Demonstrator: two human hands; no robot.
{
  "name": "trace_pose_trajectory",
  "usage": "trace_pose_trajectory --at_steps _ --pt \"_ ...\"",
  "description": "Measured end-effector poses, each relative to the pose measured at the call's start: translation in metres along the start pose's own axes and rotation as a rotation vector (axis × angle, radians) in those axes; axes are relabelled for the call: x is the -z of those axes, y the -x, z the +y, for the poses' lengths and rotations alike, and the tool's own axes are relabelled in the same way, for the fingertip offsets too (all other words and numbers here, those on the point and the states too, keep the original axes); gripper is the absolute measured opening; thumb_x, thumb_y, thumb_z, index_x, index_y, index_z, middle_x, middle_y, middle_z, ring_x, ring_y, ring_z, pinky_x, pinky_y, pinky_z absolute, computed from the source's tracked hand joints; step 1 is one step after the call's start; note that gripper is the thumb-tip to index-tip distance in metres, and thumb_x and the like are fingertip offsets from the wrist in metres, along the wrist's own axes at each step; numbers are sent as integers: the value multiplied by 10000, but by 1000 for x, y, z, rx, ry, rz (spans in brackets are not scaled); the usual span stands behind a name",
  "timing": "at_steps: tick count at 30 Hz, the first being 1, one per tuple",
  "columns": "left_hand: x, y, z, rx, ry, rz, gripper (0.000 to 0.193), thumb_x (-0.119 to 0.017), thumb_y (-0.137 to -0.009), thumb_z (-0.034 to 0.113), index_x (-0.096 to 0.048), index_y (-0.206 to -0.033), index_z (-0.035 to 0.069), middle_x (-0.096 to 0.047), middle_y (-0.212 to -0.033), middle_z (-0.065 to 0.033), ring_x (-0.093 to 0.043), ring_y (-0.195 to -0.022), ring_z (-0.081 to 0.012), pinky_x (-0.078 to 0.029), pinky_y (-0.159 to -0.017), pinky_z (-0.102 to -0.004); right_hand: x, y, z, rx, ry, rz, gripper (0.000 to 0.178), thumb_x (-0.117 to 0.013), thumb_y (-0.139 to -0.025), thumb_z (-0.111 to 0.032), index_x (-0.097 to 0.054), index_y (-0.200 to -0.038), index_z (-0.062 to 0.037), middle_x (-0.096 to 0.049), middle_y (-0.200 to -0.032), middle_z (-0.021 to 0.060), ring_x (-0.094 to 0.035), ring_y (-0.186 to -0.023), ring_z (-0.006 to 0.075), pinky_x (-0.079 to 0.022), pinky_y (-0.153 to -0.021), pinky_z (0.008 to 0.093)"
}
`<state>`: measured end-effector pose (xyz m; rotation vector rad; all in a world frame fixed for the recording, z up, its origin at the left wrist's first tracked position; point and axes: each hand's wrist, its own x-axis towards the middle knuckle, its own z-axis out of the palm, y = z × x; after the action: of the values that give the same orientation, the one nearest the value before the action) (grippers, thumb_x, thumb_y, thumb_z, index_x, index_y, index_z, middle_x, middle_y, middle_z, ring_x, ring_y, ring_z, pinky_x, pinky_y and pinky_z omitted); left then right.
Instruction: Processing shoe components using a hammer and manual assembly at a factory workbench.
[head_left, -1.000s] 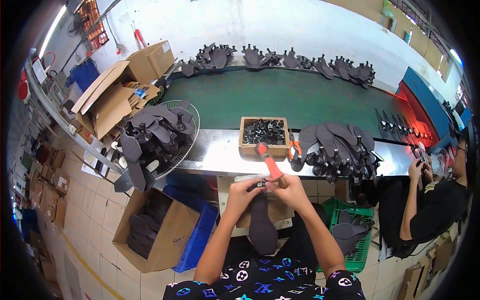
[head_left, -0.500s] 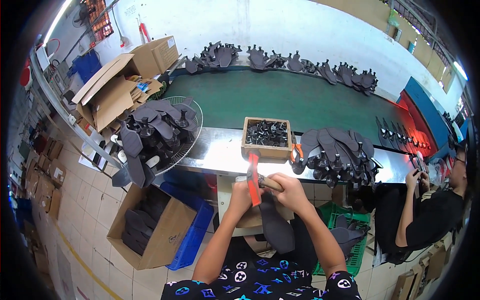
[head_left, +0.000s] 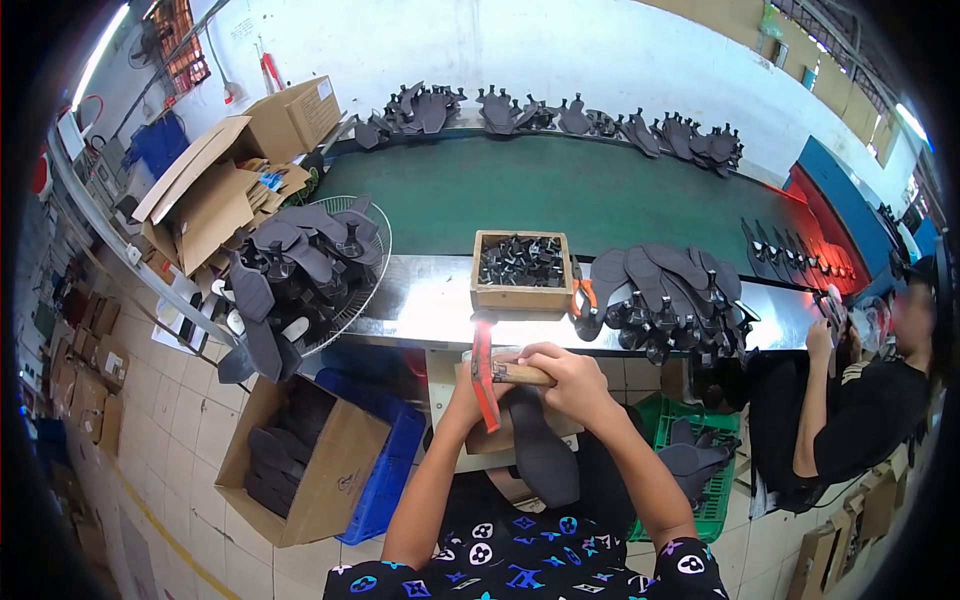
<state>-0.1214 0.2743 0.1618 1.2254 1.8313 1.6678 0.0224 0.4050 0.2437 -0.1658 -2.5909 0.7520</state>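
Note:
A dark grey shoe sole (head_left: 546, 458) lies lengthwise over a block at my lap, its narrow end between my hands. My right hand (head_left: 578, 386) is closed round the wooden handle of a hammer (head_left: 485, 385) with a red-orange head. That head is held across the front of my left hand (head_left: 462, 402). My left hand is closed at the sole's narrow end; its fingertips are partly hidden behind the hammer. Beyond my hands, a wooden box (head_left: 520, 298) of small black and metal parts sits on the steel bench edge, with orange-handled pliers (head_left: 583, 298) beside it.
Piles of dark soles (head_left: 668, 285) lie right of the box; a wire basket (head_left: 388, 240) of them stands left. Behind runs a green conveyor belt (head_left: 540, 185). A cardboard box (head_left: 335, 470) and a green crate (head_left: 715, 510) flank me. A co-worker (head_left: 850, 400) sits at right.
The hammer has come slightly lower and to the left, with both hands staying close at the sole. The whole view has shifted a little.

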Motion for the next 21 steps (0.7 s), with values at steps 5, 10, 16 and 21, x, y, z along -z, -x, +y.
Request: trace_pose_trajectory --at_steps 5,10,16,21 --pt "-2 1 -7 -3 -10 46 304 -773 -815 115 -717 -1101 29 -743 -1026 -108 -703 -911 -169 -541 -808 -308 0 0 -12 -6 71 -36 303 -690 -729 -21 -662 -1017 -111 -642 -1079 12 -673 -847 296 -532 -676 422" --pt "1 1 12 34 57 -17 274 -736 -839 72 -706 -1101 0 -723 -1057 -89 -670 -978 -152 -529 -848 -288 6 -4 -8 9 78 -49 310 -676 -732 -17 -671 -1025 -118 -636 -1036 38 -668 -837 307 -530 -685 430" --pt "5 1 14 21 -66 51 249 -754 -826 56 -708 -1062 -9 -736 -949 -70 -684 -872 -144 -537 -786 -286 -5 4 -2 -66 -52 -17 335 -656 -751 -6 -686 -1070 -104 -663 -1006 85 -668 -868 329 -527 -730 420" --pt "6 -1 23 47 -72 3 211 -789 -812 54 -704 -994 -10 -678 -823 -22 -598 -761 -89 -512 -691 -281 -7 7 5 -165 -259 36 183 -726 -835 -77 -677 -997 -8 -682 -943 147 -662 -815 317 -519 -745 355"
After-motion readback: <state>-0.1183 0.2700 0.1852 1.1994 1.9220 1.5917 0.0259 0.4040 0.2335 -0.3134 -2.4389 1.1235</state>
